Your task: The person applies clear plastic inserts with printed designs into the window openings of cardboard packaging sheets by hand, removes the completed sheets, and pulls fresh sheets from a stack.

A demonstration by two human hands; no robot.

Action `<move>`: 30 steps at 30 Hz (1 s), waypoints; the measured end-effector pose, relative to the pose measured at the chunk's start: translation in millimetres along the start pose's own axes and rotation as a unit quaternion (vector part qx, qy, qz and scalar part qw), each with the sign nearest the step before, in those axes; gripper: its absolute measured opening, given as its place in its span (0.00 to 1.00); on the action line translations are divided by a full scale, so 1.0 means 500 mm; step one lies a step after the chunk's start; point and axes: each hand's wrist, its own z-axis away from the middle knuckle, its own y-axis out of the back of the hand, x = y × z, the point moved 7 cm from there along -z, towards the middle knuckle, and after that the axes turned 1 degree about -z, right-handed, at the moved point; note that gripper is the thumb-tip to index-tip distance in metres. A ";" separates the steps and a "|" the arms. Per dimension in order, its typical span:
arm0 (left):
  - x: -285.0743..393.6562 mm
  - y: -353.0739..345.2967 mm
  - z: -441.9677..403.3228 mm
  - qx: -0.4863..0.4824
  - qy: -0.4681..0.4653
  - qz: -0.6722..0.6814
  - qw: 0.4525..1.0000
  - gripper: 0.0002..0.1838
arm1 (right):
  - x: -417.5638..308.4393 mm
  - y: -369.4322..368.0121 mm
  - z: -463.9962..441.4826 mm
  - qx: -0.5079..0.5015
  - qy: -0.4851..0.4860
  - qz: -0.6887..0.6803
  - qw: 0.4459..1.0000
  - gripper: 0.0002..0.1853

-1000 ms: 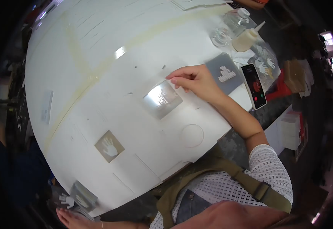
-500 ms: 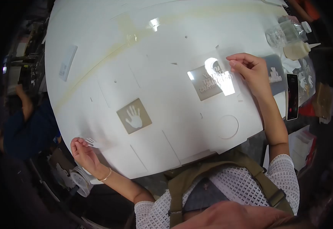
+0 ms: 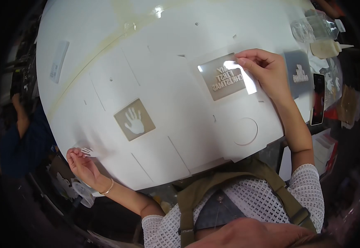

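Observation:
At the lower left of the table, my left hand [image 3: 84, 168] pinches a small white handprint cutout [image 3: 90, 152] between thumb and fingers. My right hand [image 3: 266, 70] is closed at the upper right corner of a grey square plate [image 3: 221, 91]. Its fingers grip what looks like a clear sheet [image 3: 251, 84] lying over that plate, with bright glare past the plate's edge. White letters reading "MY FIRST CHRISTMAS" [image 3: 226, 78] show there, and I cannot tell on which layer they sit. Another grey square plate [image 3: 145, 111] with a white handprint [image 3: 134, 120] lies between my hands.
A clear bottle [image 3: 322, 27], a glue bottle with a pointed nozzle [image 3: 326, 48], a blue-grey lettered sheet [image 3: 297, 84] and a phone [image 3: 318, 99] line the right side. A translucent strip [image 3: 59, 62] lies at left. Another person's arm [image 3: 21, 113] is beyond the table's left edge.
My right hand has moved left and onto the plate's corner. The doubled lettering has come together into one readable text. My left hand still holds the cutout; the view has shifted slightly.

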 end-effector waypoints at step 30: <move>-0.007 0.022 -0.005 0.002 0.009 -0.004 1.000 0.09 | -0.008 0.003 0.007 0.023 0.071 0.110 0.991 0.06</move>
